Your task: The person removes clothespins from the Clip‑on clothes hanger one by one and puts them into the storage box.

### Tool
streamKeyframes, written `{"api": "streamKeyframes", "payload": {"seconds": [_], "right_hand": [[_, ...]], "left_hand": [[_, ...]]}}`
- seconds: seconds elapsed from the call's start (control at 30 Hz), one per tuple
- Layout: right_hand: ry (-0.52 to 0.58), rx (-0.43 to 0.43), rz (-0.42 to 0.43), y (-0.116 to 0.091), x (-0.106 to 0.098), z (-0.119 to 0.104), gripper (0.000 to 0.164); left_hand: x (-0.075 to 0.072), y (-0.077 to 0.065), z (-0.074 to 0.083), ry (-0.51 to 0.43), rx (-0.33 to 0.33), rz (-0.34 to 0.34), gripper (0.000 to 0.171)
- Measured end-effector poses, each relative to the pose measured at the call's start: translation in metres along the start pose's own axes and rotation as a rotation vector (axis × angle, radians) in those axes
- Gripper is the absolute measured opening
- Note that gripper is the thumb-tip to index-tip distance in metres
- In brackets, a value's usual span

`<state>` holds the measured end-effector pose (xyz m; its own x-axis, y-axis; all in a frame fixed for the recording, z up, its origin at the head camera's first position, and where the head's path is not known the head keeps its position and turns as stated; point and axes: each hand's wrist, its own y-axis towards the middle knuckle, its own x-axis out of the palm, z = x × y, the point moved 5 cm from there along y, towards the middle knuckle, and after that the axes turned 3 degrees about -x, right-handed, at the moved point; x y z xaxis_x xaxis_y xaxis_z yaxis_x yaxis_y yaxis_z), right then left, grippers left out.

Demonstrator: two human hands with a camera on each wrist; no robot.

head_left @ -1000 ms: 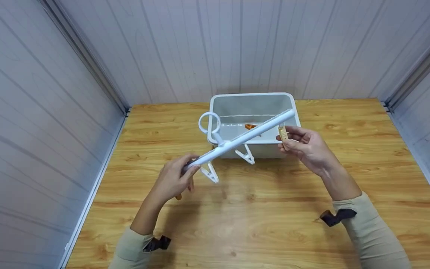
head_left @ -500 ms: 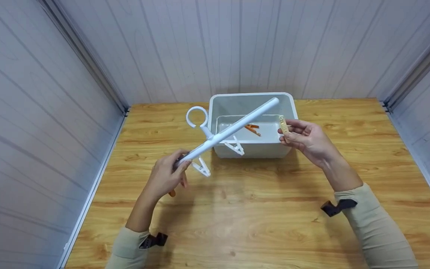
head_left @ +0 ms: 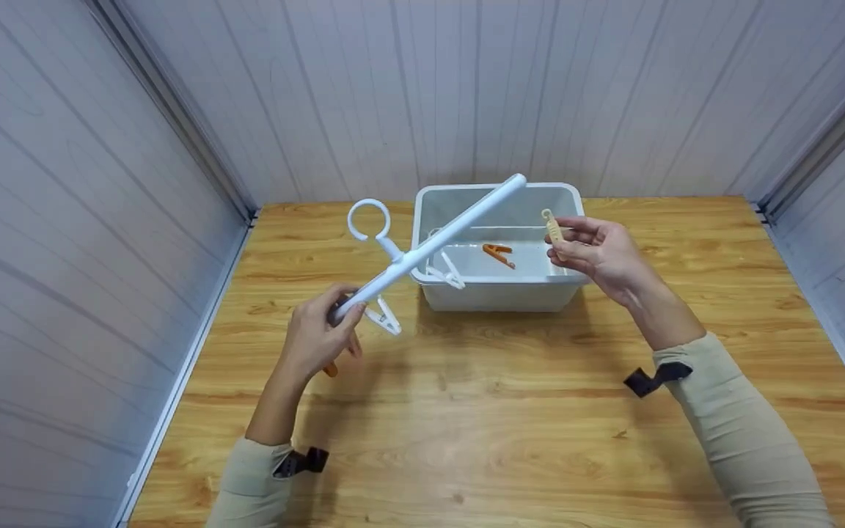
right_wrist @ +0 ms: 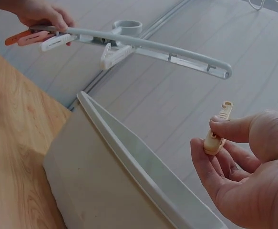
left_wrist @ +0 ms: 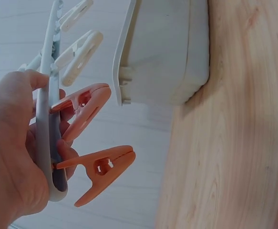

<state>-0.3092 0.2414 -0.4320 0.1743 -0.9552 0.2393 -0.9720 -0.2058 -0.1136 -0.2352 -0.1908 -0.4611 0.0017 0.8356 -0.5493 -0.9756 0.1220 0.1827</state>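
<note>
The person's left hand [head_left: 312, 330] has its fingers curled round one end of a white plastic clip hanger [head_left: 459, 224], which slants up and away from those fingers, with its far end above the bin and nearer the other hand. Just past the gripping fingers, an open-ended ring hook [right_wrist: 129, 31] rises from the middle of the bar. Under the bar hang four clips: an orange clip [left_wrist: 103, 174] and a pink clip [left_wrist: 88, 109] right at the left fingers, then a white clip [left_wrist: 79, 57] a little beyond them and a second white clip [left_wrist: 76, 14] farther along. Whether the fingers touch the pink one cannot be told. The right hand [head_left: 602, 257] pinches a cream-yellow plastic clip [head_left: 552, 227] between thumb and fingers, its small hooked end pointing up out of the grasp, apart from the hanger; beyond that hook, the right wrist view shows two small pegs on the bar's underside. Below and to the left of the right fingers stands a pale grey rectangular bin [head_left: 499, 297], and on its floor lies a loose orange clip [head_left: 498, 254], between the two hands. Beneath both hands spreads a wood-grain tabletop [head_left: 466, 425]
</note>
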Motion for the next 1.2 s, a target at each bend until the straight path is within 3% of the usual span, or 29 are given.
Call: {"api": "streamKeyframes", "payload": {"seconds": [0.2,0.37,0.47,0.6,0.77,0.93,1.2], "right_hand": [[-0.019,-0.006,0.045,0.011,-0.004,-0.001,0.04],[-0.05,0.0,0.105,0.017,-0.006,-0.001,0.057],[0.008,-0.018,0.143,0.019,-0.006,-0.003,0.07],[0.155,-0.112,0.136,0.018,-0.006,-0.007,0.076],[0.13,-0.209,0.096,0.014,-0.004,-0.012,0.067],[0.082,-0.219,0.087,0.013,-0.004,-0.012,0.062],[0.094,-0.233,0.08,0.006,-0.001,-0.013,0.055]], "left_hand": [[-0.004,0.003,-0.003,0.016,-0.03,0.064,0.025],[-0.005,0.003,-0.003,0.047,-0.021,0.089,0.022],[-0.005,0.003,-0.003,0.044,-0.015,0.091,0.022],[-0.003,0.002,-0.004,0.008,-0.008,0.069,0.022],[-0.001,0.001,-0.004,0.012,0.003,0.059,0.022],[-0.001,0.001,-0.004,0.06,0.008,0.074,0.023],[-0.006,0.008,0.0,0.085,-0.011,0.065,0.027]]}}
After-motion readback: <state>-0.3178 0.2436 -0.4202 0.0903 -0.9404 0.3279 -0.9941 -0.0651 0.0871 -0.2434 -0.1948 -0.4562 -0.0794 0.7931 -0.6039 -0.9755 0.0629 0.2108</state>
